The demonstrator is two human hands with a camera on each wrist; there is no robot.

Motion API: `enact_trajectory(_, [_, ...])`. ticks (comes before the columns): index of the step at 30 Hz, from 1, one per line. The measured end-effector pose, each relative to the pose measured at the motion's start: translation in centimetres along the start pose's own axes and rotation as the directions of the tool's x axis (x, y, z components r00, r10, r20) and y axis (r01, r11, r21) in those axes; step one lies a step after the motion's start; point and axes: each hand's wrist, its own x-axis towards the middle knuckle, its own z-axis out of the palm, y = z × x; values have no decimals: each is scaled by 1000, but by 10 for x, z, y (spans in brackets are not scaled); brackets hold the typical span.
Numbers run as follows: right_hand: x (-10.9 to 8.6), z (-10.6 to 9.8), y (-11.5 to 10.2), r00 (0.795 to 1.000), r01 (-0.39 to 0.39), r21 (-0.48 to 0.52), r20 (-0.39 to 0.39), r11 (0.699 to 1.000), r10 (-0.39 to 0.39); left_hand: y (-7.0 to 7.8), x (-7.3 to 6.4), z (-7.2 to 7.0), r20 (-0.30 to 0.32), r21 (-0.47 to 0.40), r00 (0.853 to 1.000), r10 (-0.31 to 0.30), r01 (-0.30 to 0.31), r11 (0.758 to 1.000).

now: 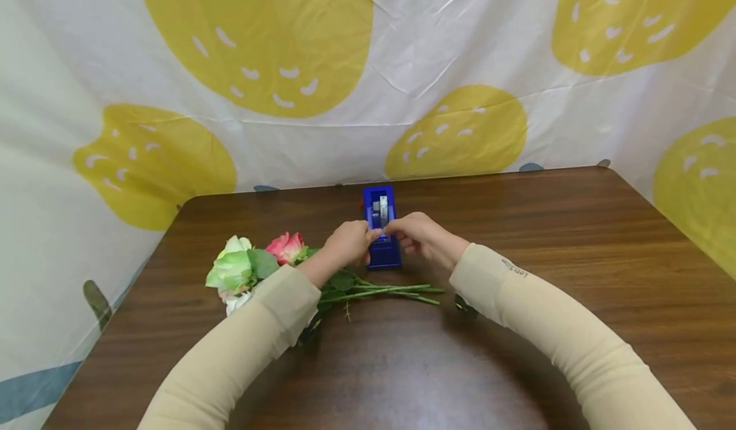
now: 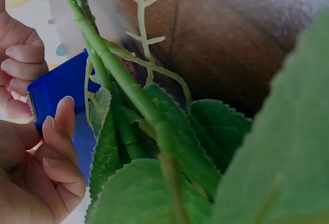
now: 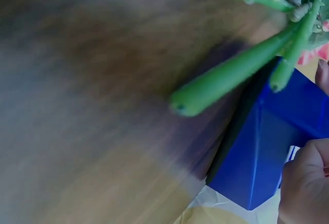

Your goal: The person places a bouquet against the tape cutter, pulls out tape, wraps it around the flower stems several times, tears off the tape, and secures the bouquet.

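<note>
A blue tape dispenser (image 1: 383, 259) stands upright near the far table edge, a tape roll inside. Close over its front part, the fingertips of my left hand (image 1: 349, 241) and right hand (image 1: 424, 235) meet, thumbs against index fingers, pinching at the tape end; the clear strip itself hardly shows. In the left wrist view, the dispenser's serrated cutter (image 2: 32, 105) sits between the right hand (image 2: 23, 59) above and the left hand (image 2: 43, 175) below. Artificial roses lie under my left forearm: a pale green one (image 1: 232, 270) and a pink one (image 1: 285, 247).
Green flower stems (image 1: 397, 291) reach rightward in front of the dispenser. A white rose (image 1: 237, 302) lies partly behind the left sleeve. A small dark object (image 1: 466, 306) shows beside the right cuff. A lemon-print curtain (image 1: 310, 139) hangs behind the brown wooden table (image 1: 552, 257).
</note>
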Motion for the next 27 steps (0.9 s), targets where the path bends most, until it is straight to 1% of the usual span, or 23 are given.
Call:
enact_trajectory(3, [-1, 0, 0, 1000, -5, 24, 16, 1000, 5, 1, -1, -2, 25, 27, 999, 20, -21, 999])
enact_trajectory(5, [-1, 0, 1, 999, -17, 48, 36, 999, 15, 2, 2, -4, 79, 39, 997, 1, -4, 999])
enact_trajectory(6, [-1, 0, 2, 999, -23, 62, 46, 998, 20, 2, 3, -6, 99, 49, 995, 2, -7, 999])
enact_trajectory(7, [-1, 0, 2, 998, -28, 72, 55, 997, 24, -7, 14, -1, 118, 46, 993, 17, -23, 999])
enact_trajectory(8, [-1, 0, 3, 998, -35, 84, 63, 996, 30, -15, 27, 4, 149, 44, 989, 2, -9, 999])
enact_trajectory(9, [-1, 0, 4, 997, -40, 91, 73, 995, 34, -28, 45, 15, 165, 42, 986, -3, -4, 999])
enact_trajectory(10, [-2, 0, 4, 996, -47, 97, 84, 994, 39, -44, 67, 28, 178, 37, 984, -6, 0, 999])
enact_trajectory(11, [-2, -1, 4, 995, -55, 106, 88, 993, 45, -62, 93, 45, 178, 38, 984, 1, -8, 999])
enact_trajectory(12, [-3, -1, 4, 994, -61, 110, 96, 992, 51, -84, 120, 63, 173, 37, 985, 25, -32, 999])
enact_trajectory(13, [-3, -1, 4, 993, -68, 118, 105, 991, 55, -108, 153, 84, 177, 30, 984, 24, -30, 999])
enact_trajectory(14, [-3, -2, 3, 991, -79, 130, 117, 988, 64, -99, 142, 77, 184, 32, 983, 2, -9, 999])
enact_trajectory(15, [-4, -3, 0, 989, -85, 142, 131, 986, 67, -100, 142, 78, 170, 32, 985, 27, -33, 999])
enact_trajectory(16, [-4, -4, -2, 988, -85, 151, 141, 985, 64, -87, 124, 67, 171, 22, 985, 32, -37, 999])
enact_trajectory(17, [-5, -5, -6, 988, -82, 161, 145, 983, 59, -82, 117, 63, 170, 14, 984, 48, -51, 999])
enact_trajectory(18, [-5, -6, -9, 987, -80, 170, 153, 982, 53, -73, 106, 54, 178, -4, 982, 60, -60, 998])
enact_trajectory(19, [-5, -6, -11, 985, -82, 180, 164, 980, 52, -60, 89, 43, 185, -15, 981, 55, -53, 998])
enact_trajectory(20, [-5, -6, -14, 982, -88, 182, 179, 979, 55, -44, 68, 28, 191, -27, 980, 60, -56, 998])
enact_trajectory(21, [-6, -6, -15, 980, -91, 180, 191, 979, 56, -52, 78, 35, 197, -39, 977, 83, -77, 996])
enact_trajectory(22, [-6, -5, -15, 977, -98, 176, 202, 980, 62, -48, 75, 32, 218, -47, 974, 66, -57, 997])
enact_trajectory(23, [-6, -4, -15, 975, -111, 175, 210, 978, 73, -51, 81, 34, 233, -52, 971, 57, -46, 998])
enact_trajectory(24, [-7, -3, -14, 972, -121, 172, 222, 978, 81, -41, 68, 25, 240, -45, 970, 45, -35, 998])
enact_trajectory(25, [-7, -3, -13, 970, -127, 170, 228, 977, 87, -29, 56, 17, 250, -23, 968, 21, -15, 1000])
enact_trajectory(27, [-8, -2, -11, 971, -124, 170, 225, 978, 85, -12, 37, 3, 269, 35, 963, -21, 12, 999])
